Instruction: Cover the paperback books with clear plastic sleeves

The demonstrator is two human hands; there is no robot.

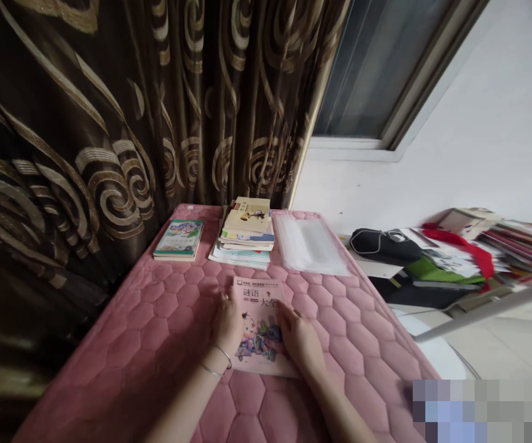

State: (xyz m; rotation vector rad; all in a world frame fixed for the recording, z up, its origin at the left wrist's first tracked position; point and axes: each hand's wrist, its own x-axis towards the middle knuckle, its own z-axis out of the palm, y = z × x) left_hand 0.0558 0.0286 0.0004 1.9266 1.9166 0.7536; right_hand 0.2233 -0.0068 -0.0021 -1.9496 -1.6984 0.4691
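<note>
A pink-covered book with Chinese lettering and a cartoon figure lies face up in front of me on the pink quilted surface. My left hand closes on its left edge, with the fingertips partly hidden. At its right edge my right hand grips the cover, thumb on top and the other fingers mostly out of sight. Beyond the book stands an uneven stack of books. To the stack's left is a smaller pile with a green-bordered book on top. Clear plastic sleeves lie to its right.
A dark patterned curtain hangs along the left and back edges. At the right, beyond the quilted surface's edge, a black case, papers and a green item are heaped beside a pile of magazines.
</note>
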